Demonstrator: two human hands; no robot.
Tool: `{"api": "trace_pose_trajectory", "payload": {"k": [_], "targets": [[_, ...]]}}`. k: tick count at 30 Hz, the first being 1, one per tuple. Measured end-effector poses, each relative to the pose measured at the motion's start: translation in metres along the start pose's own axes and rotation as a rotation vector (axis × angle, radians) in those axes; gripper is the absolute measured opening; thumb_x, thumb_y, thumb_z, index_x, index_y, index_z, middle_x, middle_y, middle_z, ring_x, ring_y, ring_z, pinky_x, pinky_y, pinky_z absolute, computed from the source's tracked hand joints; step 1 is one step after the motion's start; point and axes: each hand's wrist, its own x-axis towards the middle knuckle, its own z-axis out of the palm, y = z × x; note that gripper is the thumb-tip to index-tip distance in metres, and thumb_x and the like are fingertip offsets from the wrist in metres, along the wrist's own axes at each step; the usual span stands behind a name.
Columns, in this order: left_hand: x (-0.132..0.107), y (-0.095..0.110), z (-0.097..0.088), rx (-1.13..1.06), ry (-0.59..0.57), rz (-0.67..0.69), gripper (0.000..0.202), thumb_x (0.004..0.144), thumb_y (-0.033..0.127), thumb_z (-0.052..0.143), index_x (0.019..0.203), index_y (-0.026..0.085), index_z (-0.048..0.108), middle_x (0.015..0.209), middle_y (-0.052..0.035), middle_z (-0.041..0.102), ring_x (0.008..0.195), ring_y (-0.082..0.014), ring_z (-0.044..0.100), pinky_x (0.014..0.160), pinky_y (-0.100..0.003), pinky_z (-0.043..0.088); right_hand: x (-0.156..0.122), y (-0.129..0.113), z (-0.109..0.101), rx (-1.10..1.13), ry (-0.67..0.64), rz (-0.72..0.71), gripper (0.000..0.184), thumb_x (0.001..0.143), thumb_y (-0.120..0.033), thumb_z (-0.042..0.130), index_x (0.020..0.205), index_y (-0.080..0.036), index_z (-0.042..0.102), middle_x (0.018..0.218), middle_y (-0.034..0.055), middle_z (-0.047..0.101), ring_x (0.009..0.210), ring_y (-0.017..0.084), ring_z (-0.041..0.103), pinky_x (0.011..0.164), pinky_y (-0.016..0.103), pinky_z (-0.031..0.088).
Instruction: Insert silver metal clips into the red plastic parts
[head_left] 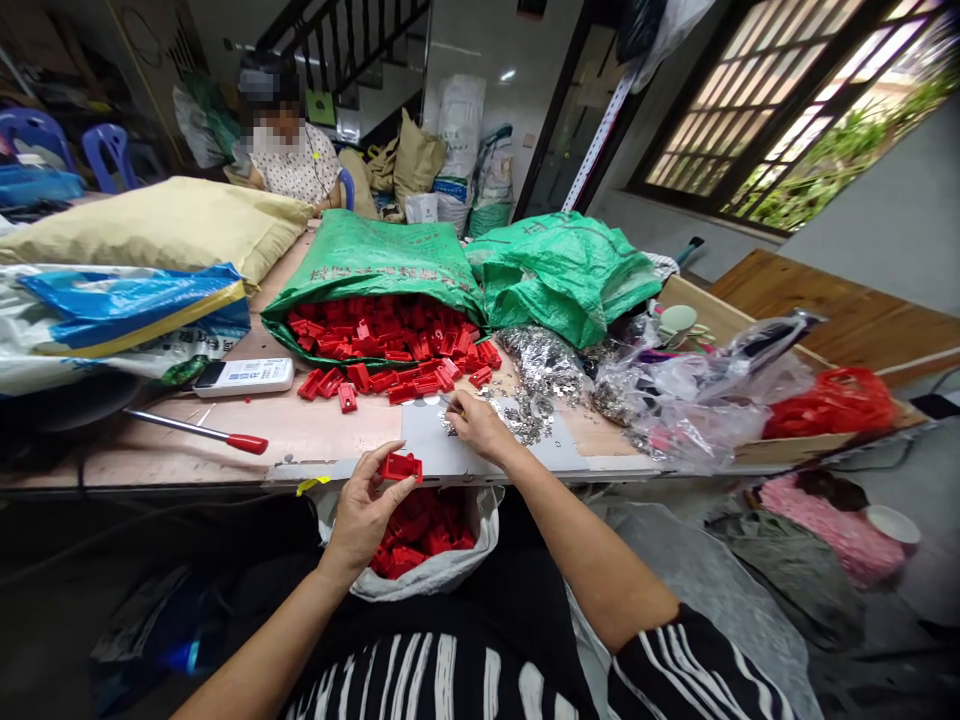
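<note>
Over the white sack, my left hand [358,515] grips a small red plastic housing [403,467] between thumb and fingers, its hollow side showing. My right hand [478,425] is pinched above the grey sheet [420,445] at the table's front. A thin, dark tip shows at its fingertips, too small to name. Small metal pieces [529,420] lie scattered beside that hand. More red housings [382,330] spill onto the table from an open green woven sack [390,245]. Below the table edge, the white sack [480,545] holds several red housings.
On the left are a white box-shaped device [245,376], a red-handled lever [247,442] and a beige sack [157,220]. Clear bags [697,400] and a second green sack [562,265] crowd the right. Another person [292,160] sits across the table.
</note>
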Motion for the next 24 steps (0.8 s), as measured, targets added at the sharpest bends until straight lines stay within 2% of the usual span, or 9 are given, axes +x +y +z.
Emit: {"api": "trace_pose_trajectory", "payload": {"k": [3, 8, 12, 15, 24], "targets": [[0.002, 0.003, 0.003, -0.196, -0.014, -0.077, 0.056, 0.076, 0.028, 0.070, 0.128, 0.026, 0.050, 0.104, -0.0015, 0.062, 0.090, -0.0155, 0.064, 0.087, -0.034, 0.053, -0.016, -0.009, -0.004, 0.195, -0.027, -0.095, 0.007, 0.083, -0.021, 0.056, 0.089, -0.019, 0.059, 0.081, -0.0007, 0.064, 0.074, 0.013, 0.055, 0.067, 0.023, 0.039], [0.005, 0.010, 0.008, -0.332, -0.017, -0.148, 0.050, 0.075, 0.025, 0.071, 0.122, 0.026, 0.055, 0.100, 0.0002, 0.063, 0.084, -0.0125, 0.063, 0.081, -0.028, 0.054, -0.045, -0.032, -0.012, 0.393, -0.116, -0.225, 0.011, 0.083, -0.018, 0.055, 0.090, -0.017, 0.063, 0.079, -0.0007, 0.064, 0.064, 0.010, 0.052, 0.062, 0.021, 0.038], [0.008, 0.015, 0.012, -0.370, -0.017, -0.188, 0.055, 0.073, 0.025, 0.072, 0.125, 0.024, 0.056, 0.098, -0.0015, 0.067, 0.083, -0.0128, 0.063, 0.077, -0.025, 0.052, -0.058, -0.043, -0.013, 0.342, -0.085, -0.289, 0.017, 0.080, -0.010, 0.053, 0.090, -0.017, 0.064, 0.082, 0.0013, 0.066, 0.070, 0.012, 0.056, 0.067, 0.023, 0.041], [0.009, 0.018, 0.014, -0.405, -0.032, -0.208, 0.060, 0.072, 0.024, 0.073, 0.129, 0.024, 0.055, 0.096, -0.0021, 0.069, 0.082, -0.0140, 0.063, 0.079, -0.028, 0.052, -0.062, -0.042, -0.011, 0.316, -0.051, -0.325, 0.020, 0.078, -0.006, 0.053, 0.090, -0.018, 0.063, 0.083, 0.0027, 0.066, 0.076, 0.015, 0.058, 0.071, 0.025, 0.043], [0.010, 0.018, 0.016, -0.411, -0.022, -0.223, 0.057, 0.070, 0.021, 0.073, 0.125, 0.023, 0.060, 0.087, -0.0013, 0.067, 0.078, -0.0138, 0.063, 0.075, -0.028, 0.052, -0.067, -0.034, -0.003, 0.237, -0.028, -0.450, 0.022, 0.080, -0.006, 0.052, 0.092, -0.020, 0.062, 0.088, 0.0048, 0.063, 0.083, 0.017, 0.058, 0.078, 0.030, 0.045]]}}
